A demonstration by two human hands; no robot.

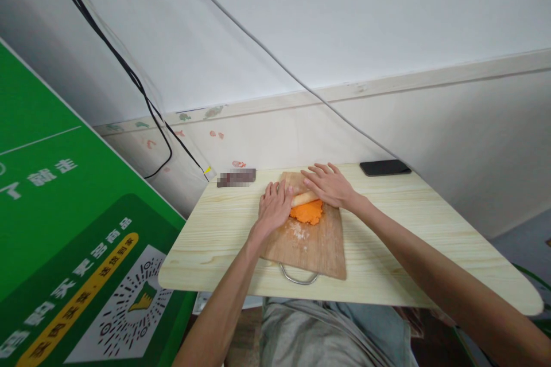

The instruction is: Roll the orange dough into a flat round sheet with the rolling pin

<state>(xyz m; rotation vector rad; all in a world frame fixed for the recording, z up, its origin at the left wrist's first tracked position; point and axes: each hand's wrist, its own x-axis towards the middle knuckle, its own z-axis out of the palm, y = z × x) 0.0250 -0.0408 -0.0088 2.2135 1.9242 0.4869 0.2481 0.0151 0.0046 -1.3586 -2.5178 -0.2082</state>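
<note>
A pale wooden rolling pin (303, 199) lies crosswise over a flattened piece of orange dough (307, 214). My left hand (275, 205) rests on the pin's left end, its fingers stretched forward. On the right end lies my right hand (330, 186), palm down with the fingers spread. Both hands hide the ends of the pin, and the dough's far part is covered. Beneath them is a wooden cutting board (326, 249), dusted with white flour (298, 233) just in front of the dough.
The board's metal handle (298, 281) points toward me on the light wooden table (387, 275). A black phone (385, 167) lies at the back right, a blurred dark object (236, 177) at the back left. Left stands a green printed panel (86, 195); cables hang along the wall (344, 11).
</note>
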